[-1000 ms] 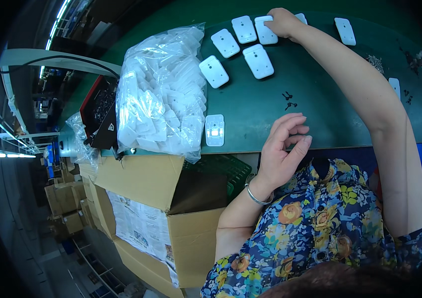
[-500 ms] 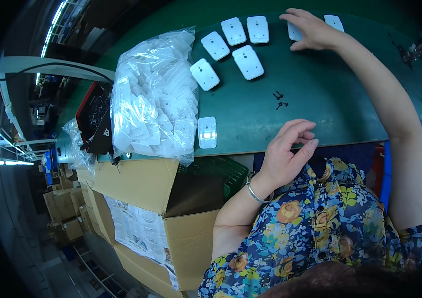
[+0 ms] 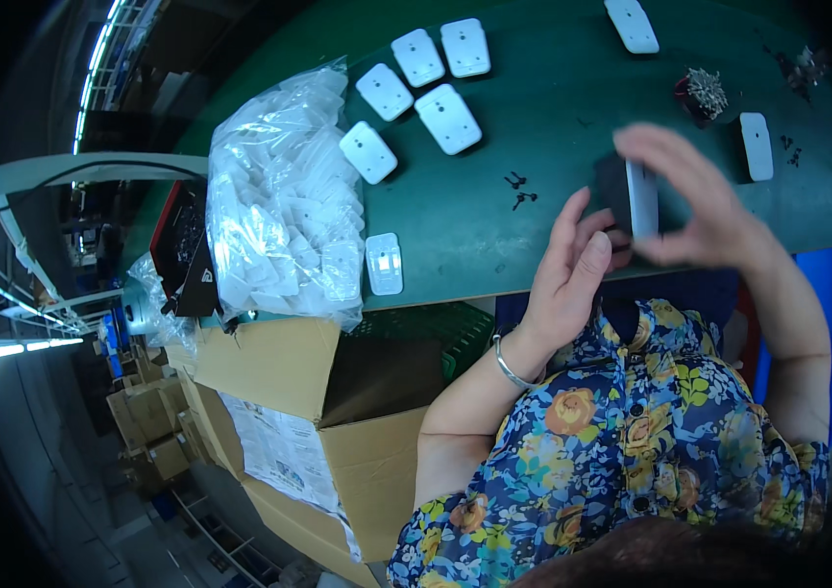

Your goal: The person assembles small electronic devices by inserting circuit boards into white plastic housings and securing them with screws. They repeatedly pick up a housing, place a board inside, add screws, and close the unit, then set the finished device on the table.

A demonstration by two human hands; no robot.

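My right hand (image 3: 715,211) grips a flat case (image 3: 643,201), white on one side and dark on the other, held on edge above the green table. Its fingers are slightly blurred. Beside the case is my left hand (image 3: 573,269), fingers apart and half curled, their tips close to its dark side; whether they touch it I cannot tell. Small dark pieces (image 3: 521,191) lie on the table beyond my left hand. Several white rounded cases, one of them nearest the middle (image 3: 448,120), are grouped further left.
A clear bag of white plastic parts (image 3: 284,206) fills the table's left. Near its edge lies a single translucent cover (image 3: 385,265). A bundle of small metal pins or screws (image 3: 707,93) and a white case (image 3: 757,147) are at right. Below left stands an open cardboard box (image 3: 367,480).
My right hand has come back from the far side of the table, bringing a case toward my left hand. My left hand's fingers have opened. The whole view has shifted somewhat.
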